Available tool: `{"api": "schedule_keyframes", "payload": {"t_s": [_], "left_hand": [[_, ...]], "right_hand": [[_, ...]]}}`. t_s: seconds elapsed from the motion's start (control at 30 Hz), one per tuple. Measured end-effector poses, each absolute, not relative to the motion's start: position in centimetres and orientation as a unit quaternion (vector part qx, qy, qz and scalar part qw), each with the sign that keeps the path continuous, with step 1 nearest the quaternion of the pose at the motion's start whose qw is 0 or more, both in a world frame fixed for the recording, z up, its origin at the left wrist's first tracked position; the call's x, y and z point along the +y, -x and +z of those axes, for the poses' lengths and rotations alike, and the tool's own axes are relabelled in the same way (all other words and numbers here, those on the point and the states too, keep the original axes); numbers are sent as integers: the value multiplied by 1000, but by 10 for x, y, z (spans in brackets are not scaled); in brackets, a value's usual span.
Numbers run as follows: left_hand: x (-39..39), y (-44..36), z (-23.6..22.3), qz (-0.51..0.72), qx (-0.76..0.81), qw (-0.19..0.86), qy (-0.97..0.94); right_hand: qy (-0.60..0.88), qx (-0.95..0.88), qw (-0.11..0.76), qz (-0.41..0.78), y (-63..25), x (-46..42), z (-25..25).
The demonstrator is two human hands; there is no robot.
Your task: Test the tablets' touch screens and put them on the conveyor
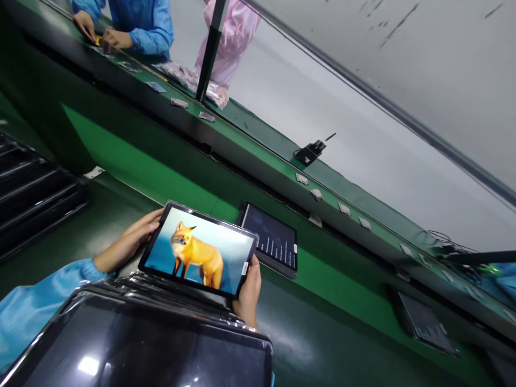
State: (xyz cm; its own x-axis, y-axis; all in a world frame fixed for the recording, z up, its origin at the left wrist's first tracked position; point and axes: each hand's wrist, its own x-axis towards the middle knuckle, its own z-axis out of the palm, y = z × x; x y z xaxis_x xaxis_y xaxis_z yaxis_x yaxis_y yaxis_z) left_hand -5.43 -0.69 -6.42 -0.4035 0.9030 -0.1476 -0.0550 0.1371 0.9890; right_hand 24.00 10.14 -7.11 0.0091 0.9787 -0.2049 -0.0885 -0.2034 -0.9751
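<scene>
Between my two hands is a tablet [229, 252] with its screen lit, showing an orange fox on a blue-green background. My left hand [135, 239] grips its left edge, and my right hand [249, 293] holds the lower right corner beside a small white label. Close below it rises a stack of dark tablets [161, 344], their screens black and glossy; the stack hides part of my forearms. Just behind the held tablet, another tablet [276, 236] with lines of white text on a dark screen lies on the green surface.
Small flat parts [301, 178] lie spaced along the raised green line. Black trays [36, 188] stand at left, and further tablets [427, 322] lie at right. A black device [310, 153] sits on the ledge. Across the line, a person in blue sleeves [151, 32] works near plastic bags [185, 75].
</scene>
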Motion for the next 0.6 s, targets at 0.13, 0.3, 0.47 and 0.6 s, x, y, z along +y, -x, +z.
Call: {"api": "schedule_keyframes", "payload": {"t_s": [0.13,0.3,0.47,0.6], "left_hand": [[-12,66,-59,484,552,542,-409],[-14,72,-54,447,569,471,-505],[-20,71,-57,415,585,425,-552],[-18,73,-55,376,597,424,-568]], "right_hand": [[525,-430,471,564,-238,101,-65],[532,-426,456,573,-236,100,-58],[527,-416,454,586,-236,99,-57],[526,-422,461,576,-235,100,-57]]}}
